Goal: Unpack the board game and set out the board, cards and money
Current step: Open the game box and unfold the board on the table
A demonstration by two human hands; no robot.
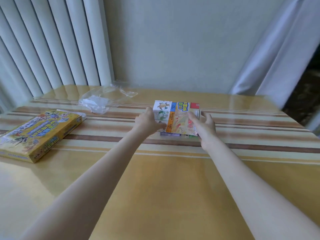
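The fingers (158, 125) of the left hand (147, 121) were curled around the left edge of the folded game board (174, 116), with the thumb lying on its printed top. The fingers (193, 117) of the right hand (206, 125) were bent around the right edge of the same board, so both hands gripped it. The board was in the middle of the table (164, 179), on the striped part, and a thin purple item (170, 133) showed just under its near edge. Far to the left lay the yellow game box (37, 134), flat on the table. Behind it, near the wall, lay a crumpled clear plastic bag (100, 101). White vertical blinds (52, 40) hung at the left.
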